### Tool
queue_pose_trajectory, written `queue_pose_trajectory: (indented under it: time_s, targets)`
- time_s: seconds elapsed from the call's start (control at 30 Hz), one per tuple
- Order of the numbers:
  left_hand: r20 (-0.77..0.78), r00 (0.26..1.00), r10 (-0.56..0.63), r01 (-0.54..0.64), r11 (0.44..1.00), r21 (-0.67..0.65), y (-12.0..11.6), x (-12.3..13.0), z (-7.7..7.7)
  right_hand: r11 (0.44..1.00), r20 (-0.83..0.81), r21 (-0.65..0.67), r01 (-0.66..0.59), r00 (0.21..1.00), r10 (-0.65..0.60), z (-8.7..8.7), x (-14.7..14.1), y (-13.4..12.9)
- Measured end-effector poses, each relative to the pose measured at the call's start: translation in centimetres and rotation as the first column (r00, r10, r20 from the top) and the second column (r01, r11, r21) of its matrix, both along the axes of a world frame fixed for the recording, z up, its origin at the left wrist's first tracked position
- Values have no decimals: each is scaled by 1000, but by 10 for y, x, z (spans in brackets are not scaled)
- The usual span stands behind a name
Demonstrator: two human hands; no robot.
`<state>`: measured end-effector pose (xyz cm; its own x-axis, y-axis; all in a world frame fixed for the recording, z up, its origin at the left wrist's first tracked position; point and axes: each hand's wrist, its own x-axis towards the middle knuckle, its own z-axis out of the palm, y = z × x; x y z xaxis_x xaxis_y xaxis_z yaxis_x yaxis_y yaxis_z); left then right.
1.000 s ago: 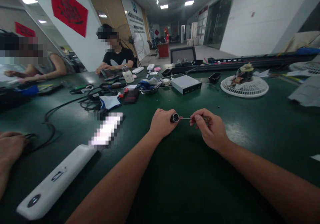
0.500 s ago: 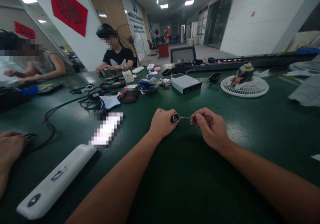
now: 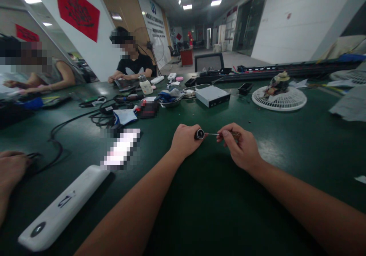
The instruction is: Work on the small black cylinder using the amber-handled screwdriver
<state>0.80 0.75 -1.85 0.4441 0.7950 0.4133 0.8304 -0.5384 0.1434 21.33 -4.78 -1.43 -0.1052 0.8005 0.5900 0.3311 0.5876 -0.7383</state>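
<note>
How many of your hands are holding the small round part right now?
1: the left hand holds the small round part. The right hand holds a thin tool reaching toward it.

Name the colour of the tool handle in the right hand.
Brown handle, best seen in the head view.

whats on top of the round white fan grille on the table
A dark lump with a cream top sits on the white plastic fan grille, near its middle. It is too small to identify for certain. It hides the grille's centre, and whatever lies beneath the grille cannot be seen.
</note>
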Motion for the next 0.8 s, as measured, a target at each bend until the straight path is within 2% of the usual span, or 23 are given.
queue_pose_trajectory:
  time_s: [0.2, 0.5, 0.7, 0.8]
  targets:
    - [-4, 1000, -11, 11, 1000, 1, 1, 0, 0, 994, 35, -12, -106, 994, 107, 3, 1, -4]
    - [-14, 1000, -12, 12, 1000, -4, 0, 0, 0, 1000, 19, -7, -13, 1000, 13, 0, 0, -1]
    - [15, 1000, -20, 20, 1000, -2, 0, -1, 0, 993, -3, -22, -113, 994, 113, 1, 1, -3]
    - [18, 1000, -4, 4, 1000, 4, 0, -1, 0, 994, -38, -31, -106, 994, 104, 0, -1, -2]
